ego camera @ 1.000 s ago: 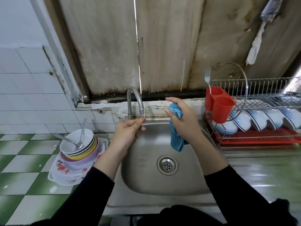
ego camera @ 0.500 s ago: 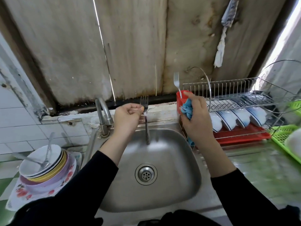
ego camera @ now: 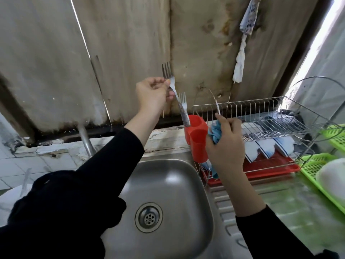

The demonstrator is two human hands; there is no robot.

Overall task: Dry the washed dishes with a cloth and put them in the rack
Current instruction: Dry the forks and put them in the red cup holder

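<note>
The steel sink [ego camera: 177, 184] fills the lower middle of the bench [ego camera: 289, 202]. At its right edge stands the wire rack [ego camera: 261, 113], with blue-rimmed bowls [ego camera: 267, 148] upright in its lower tier and a red cutlery holder [ego camera: 197, 139] at its left end. The right hand [ego camera: 225, 146] is clenched round a bunched blue cloth [ego camera: 215, 133] just beside the holder. The left hand [ego camera: 151, 94] pinches a fork [ego camera: 171, 83], tines up, its handle tip at the holder's mouth beside a second fork [ego camera: 183, 100] standing there.
</note>
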